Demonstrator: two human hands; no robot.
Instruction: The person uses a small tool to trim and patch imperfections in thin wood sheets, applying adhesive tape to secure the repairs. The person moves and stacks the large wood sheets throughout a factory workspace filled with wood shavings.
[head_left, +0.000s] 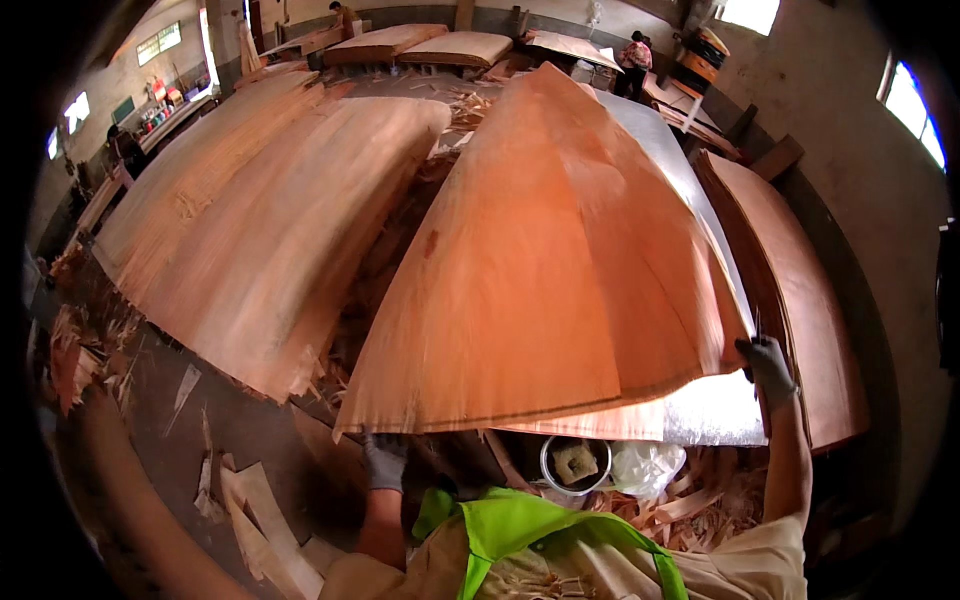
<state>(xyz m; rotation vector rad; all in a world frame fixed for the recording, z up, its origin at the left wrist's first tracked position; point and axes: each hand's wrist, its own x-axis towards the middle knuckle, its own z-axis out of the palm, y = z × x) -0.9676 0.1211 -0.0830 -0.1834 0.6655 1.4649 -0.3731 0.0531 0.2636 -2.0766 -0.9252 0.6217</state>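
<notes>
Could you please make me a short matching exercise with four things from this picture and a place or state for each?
Column one
1. Left hand
2. Round container
3. Right hand
4. White plastic bag

Column two
A. At the near right corner of the raised orange-brown veneer sheet
B. Just to the right of the round container
C. At the near edge of that sheet, close to its left corner
D. Has a pale, blocky lump inside

Right pairs: 1-C, 2-D, 3-A, 4-B

1 sheet (520, 280) btwn L pile (270, 230) & R stack (795, 275)
</notes>
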